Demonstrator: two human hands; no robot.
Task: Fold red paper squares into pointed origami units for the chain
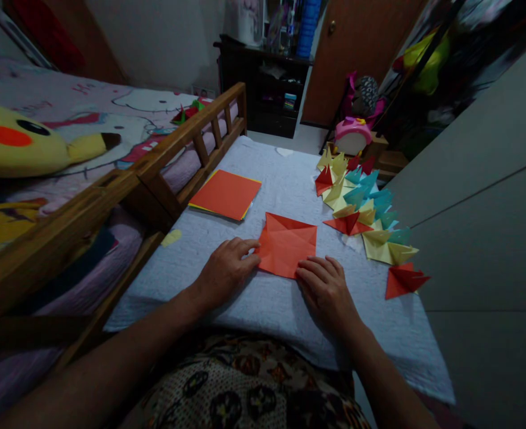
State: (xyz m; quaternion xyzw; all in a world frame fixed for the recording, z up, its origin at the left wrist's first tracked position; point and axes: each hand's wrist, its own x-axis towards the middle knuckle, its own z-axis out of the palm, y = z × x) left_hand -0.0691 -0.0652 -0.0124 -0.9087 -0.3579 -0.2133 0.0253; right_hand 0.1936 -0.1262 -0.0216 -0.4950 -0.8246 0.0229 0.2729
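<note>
Orange paper, creased and lying on the pale cloth, just past the patterned clothing, and the two hands are apart, one at each side! Left hand touches its left edge; right hand has fingers over the near right corner; whether either pinches, I can't tell. Further out, right: folded paper figures, red, yellow, blue-green! Left: a sheet stack, orange on top. Beyond, a wooden rail, then a brown door.

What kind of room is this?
Probably a bedroom: there's a bed with a cartoon-print sheet behind a wooden rail, and a yellow plush toy lying on it.
</note>
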